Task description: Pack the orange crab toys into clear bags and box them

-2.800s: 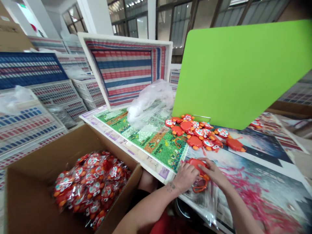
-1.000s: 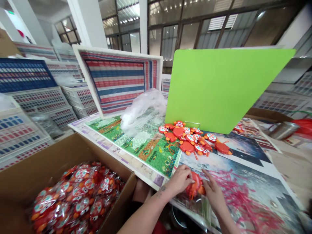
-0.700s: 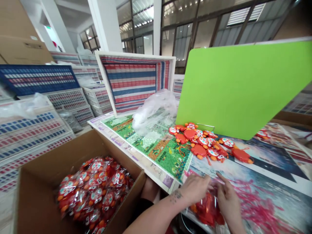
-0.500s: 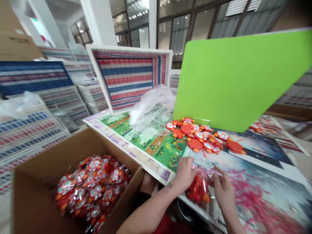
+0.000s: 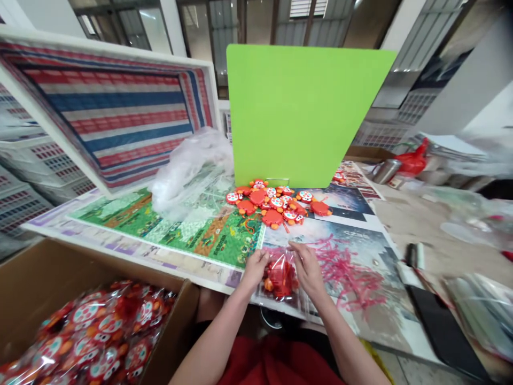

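A clear plastic bag [image 5: 280,278] with a red-orange toy inside lies at the table's near edge. My left hand [image 5: 255,269] pinches its left side and my right hand [image 5: 308,267] grips its right side, fingers closed on the film. Just beyond, a pile of loose red-orange toys [image 5: 276,202] with white patterned faces rests in front of an upright green board [image 5: 300,112].
A cardboard box [image 5: 48,267] at lower left holds several bagged toys [image 5: 88,337]. A heap of clear plastic bags [image 5: 188,168] lies on the printed table cover [image 5: 192,235]. A striped tray [image 5: 112,107] leans at the back left. Black items [image 5: 436,326] and a metal cup [image 5: 387,171] sit right.
The toy went from lying bare under my hands into the clear bag, which both hands now hold at the table edge. The view swung right and down.
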